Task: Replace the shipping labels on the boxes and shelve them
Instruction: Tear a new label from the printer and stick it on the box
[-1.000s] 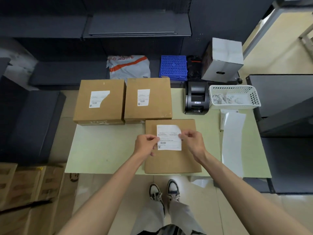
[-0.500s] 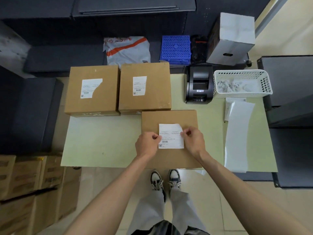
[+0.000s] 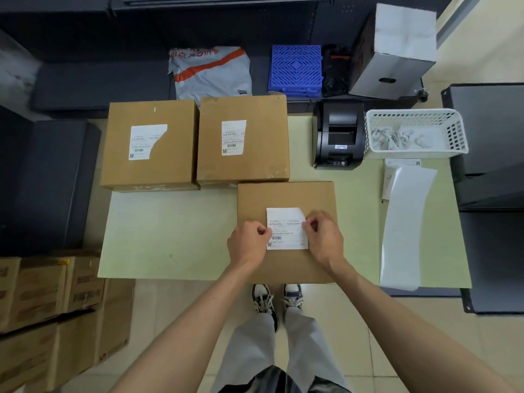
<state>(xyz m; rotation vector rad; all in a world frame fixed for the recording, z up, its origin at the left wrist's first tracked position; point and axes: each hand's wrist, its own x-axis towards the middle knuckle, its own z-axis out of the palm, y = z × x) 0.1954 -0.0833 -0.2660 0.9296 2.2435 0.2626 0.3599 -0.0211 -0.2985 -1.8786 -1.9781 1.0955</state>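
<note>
Fingers (image 3: 262, 230) of the left hand (image 3: 248, 245) curled, pinching the label (image 3: 286, 228) at its left edge; right hand (image 3: 323, 241) pinching the right edge, likely to square it flat on the near box (image 3: 286, 195). Box at the table's (image 3: 170, 236) front edge, within easy reach. Counted: three brown boxes, three labels, one printer (image 3: 338, 136), one white basket (image 3: 415, 134)

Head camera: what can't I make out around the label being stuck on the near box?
- Label text: too small and blurred.
- Its side edges: covered by the left hand and right hand.
- Near box front face: hidden by the overhead angle.
- White basket contents: blurred scraps.
</note>
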